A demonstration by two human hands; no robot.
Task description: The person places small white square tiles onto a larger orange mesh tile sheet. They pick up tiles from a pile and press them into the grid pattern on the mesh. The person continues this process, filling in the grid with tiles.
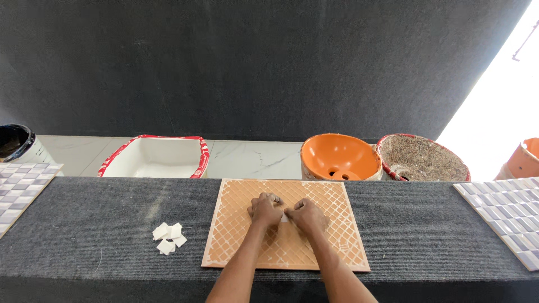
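both hands, left hand (265,209) and right hand (306,215), are pinching a small white piece (284,217) with their fingers over the orange tile (236,235) lying on the grey carpeted desk (112,207), white squares (169,238) sitting at nine o'clock.

Two hands are seen, left (265,209) and right (306,214). One orange tile (236,235), two patterned tiles (19,188) (508,210), four small white squares (169,238), and five containers are counted on the floor behind the bench (101,247).
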